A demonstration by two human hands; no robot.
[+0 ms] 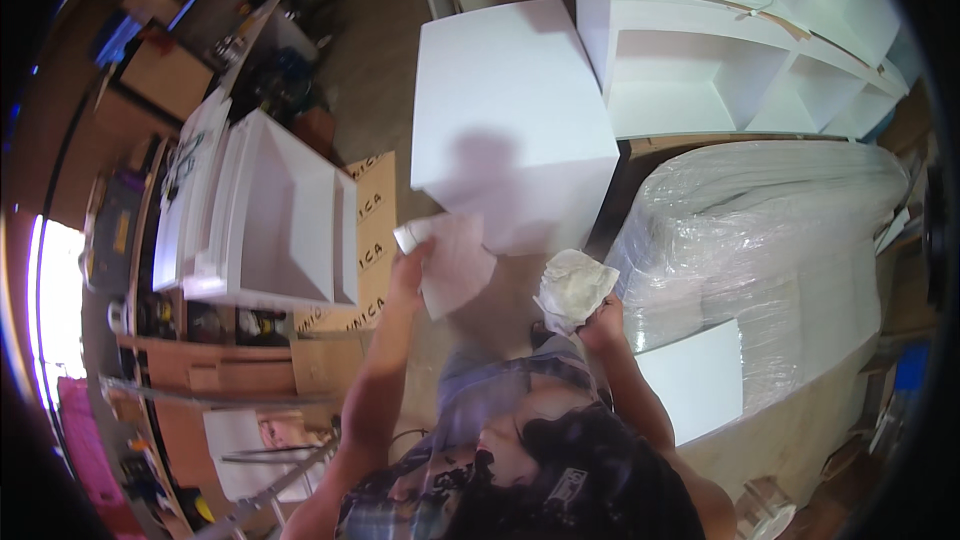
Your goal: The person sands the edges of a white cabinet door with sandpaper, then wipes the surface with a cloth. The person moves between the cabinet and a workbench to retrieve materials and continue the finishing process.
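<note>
My left hand (412,262) is closed on the edge of a thin white sheet (460,265), paper or cloth, which hangs loosely to the right of the fingers. In my right hand (602,322) is a crumpled off-white rag (573,290), bunched up and marked with faint grey stains. The fingers are partly hidden behind it. Both hands are raised in front of my body, apart from each other. Just beyond them stands a large white box-shaped cabinet (510,90), with my shadow falling across its top. Neither hand clearly touches it.
White open shelving (690,70) stands at the far right. Below it lies a bulky plastic-wrapped bundle (760,240) with a white panel (695,380) on it. To the left are white drawer boxes (285,210), a cardboard sheet (375,230) and a cluttered workbench (265,25).
</note>
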